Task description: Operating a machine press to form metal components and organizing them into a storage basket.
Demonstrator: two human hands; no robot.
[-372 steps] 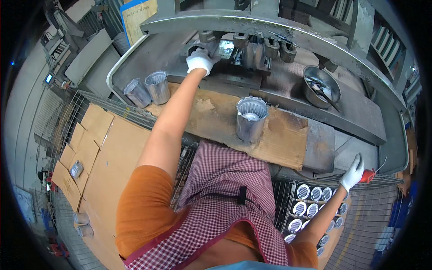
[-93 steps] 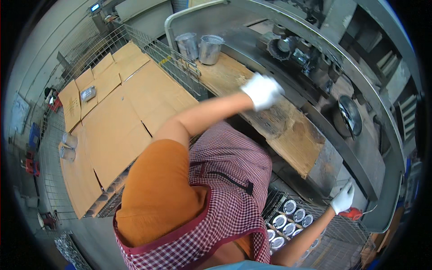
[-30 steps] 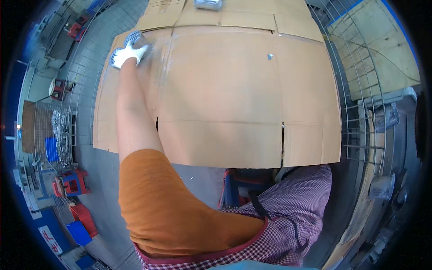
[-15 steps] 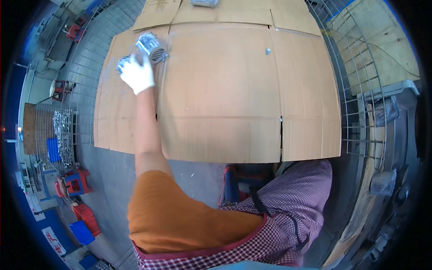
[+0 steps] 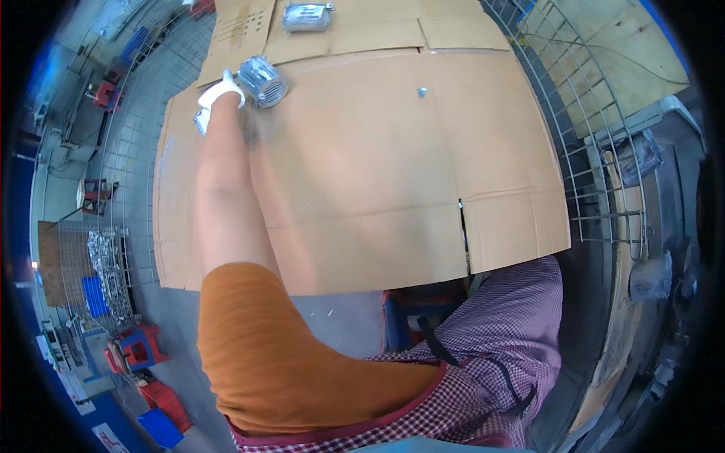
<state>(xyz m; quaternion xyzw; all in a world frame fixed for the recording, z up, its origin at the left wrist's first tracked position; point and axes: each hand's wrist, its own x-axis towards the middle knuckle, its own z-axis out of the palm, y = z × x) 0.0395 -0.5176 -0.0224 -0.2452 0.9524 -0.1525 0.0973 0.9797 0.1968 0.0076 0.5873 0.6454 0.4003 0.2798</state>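
My left hand point(image 5: 221, 92), in a white glove, reaches to the far left of the cardboard-covered surface point(image 5: 362, 151). Its thumb side points up, and the fingers curl down around a silver metal part point(image 5: 201, 121), mostly hidden behind the glove and wrist. Just right of the glove, a silver finned motor housing point(image 5: 263, 81) lies tilted, its slotted round end toward me. A second silver housing point(image 5: 307, 17) rests at the far edge. My right hand is out of view.
A small shiny scrap point(image 5: 422, 93) lies on the cardboard at right. Wire mesh panels point(image 5: 596, 128) flank the surface on both sides. At left stand a mesh bin of metal parts point(image 5: 106, 272) and red and blue stools point(image 5: 140, 346). A grey crate point(image 5: 672, 121) is at right.
My gloved left hand has turned and pushed farther away, its fingers curling at the metal part. The view has shifted, bringing more of the far housing into sight.
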